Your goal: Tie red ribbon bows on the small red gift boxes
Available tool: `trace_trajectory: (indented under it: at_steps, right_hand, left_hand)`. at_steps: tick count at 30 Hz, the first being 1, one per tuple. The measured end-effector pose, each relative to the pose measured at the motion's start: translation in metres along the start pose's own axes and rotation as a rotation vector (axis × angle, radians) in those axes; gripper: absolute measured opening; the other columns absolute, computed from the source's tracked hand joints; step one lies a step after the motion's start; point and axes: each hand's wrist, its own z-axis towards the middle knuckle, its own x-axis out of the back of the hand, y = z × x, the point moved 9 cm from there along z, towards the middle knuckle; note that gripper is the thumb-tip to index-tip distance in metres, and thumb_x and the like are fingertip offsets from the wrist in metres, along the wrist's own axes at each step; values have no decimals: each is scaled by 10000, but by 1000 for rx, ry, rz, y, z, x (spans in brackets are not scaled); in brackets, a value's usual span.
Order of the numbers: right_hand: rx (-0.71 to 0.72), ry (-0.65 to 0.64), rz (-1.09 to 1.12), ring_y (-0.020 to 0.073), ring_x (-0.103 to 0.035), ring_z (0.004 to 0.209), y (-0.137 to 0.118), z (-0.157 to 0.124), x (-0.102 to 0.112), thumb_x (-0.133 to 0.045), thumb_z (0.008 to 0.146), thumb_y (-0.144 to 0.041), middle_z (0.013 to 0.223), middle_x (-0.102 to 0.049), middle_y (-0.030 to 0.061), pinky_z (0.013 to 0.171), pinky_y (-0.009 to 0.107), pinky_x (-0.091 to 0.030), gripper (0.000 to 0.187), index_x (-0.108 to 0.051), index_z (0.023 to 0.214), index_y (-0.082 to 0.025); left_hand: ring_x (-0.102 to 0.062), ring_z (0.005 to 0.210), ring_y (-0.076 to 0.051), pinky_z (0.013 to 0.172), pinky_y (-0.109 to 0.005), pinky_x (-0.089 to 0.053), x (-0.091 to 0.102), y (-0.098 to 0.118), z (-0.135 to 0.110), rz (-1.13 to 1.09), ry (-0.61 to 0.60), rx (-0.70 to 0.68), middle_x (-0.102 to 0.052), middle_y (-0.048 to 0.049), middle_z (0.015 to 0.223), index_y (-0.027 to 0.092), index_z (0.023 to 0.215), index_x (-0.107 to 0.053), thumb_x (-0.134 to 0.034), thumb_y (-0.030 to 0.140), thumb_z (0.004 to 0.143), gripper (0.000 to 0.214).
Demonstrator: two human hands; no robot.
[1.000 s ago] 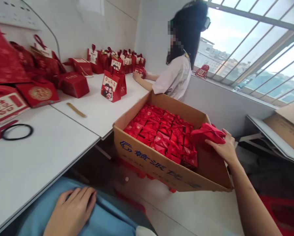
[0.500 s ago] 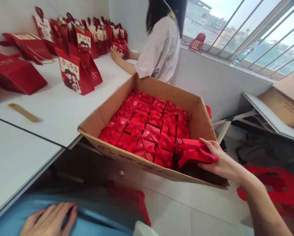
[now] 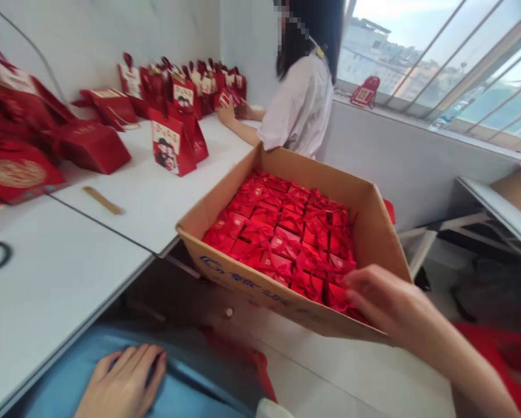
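A cardboard box (image 3: 373, 232) filled with several small red ribboned gift boxes (image 3: 281, 232) stands beside the white table. My right hand (image 3: 384, 302) is over the box's near right corner, fingers curled down onto a small red gift box (image 3: 336, 293) there; motion blur hides whether it still grips it. My left hand (image 3: 123, 383) lies flat and open on the blue cloth over my lap (image 3: 190, 389).
The white table (image 3: 68, 278) holds red gift bags (image 3: 171, 145), flat red packets and a wooden stick (image 3: 102, 200). A person in a white shirt (image 3: 299, 107) works at the table's far end. A window with bars is on the right, a red stool (image 3: 499, 360) low right.
My right hand carried a small red gift box from above the box's right edge down into its near right corner. The view swung slightly; my left hand stayed on my lap.
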Motion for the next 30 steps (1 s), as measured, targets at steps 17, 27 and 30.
trace_trajectory:
  at_steps: [17, 27, 30]
  right_hand:
    - [1064, -892, 336, 95, -408, 567, -379, -41, -229, -496, 822, -291, 611, -497, -25, 544, 202, -323, 209, -491, 645, -180]
    - [1167, -957, 558, 120, -496, 581, -500, -28, -262, -490, 834, -356, 601, -527, -18, 560, 231, -380, 247, -500, 654, -186]
    - [1164, -840, 663, 128, -495, 582, -524, -8, -278, -466, 847, -379, 598, -518, -16, 574, 251, -400, 272, -481, 649, -193]
  left_hand:
    - [-521, 659, -149, 589, -271, -432, 191, -41, -109, -71, 762, 300, -579, -38, 700, 169, 894, -519, -455, 34, 780, 188]
    - [-471, 1123, -250, 972, -420, -371, 264, -228, -261, 18, 1363, 1170, -496, -123, 1158, 177, 1116, -443, -618, 319, 713, 461]
    - [-595, 857, -210, 797, -361, -464, 245, -251, -261, -198, 1277, 1239, -597, -72, 994, 195, 1035, -506, -600, 385, 737, 366]
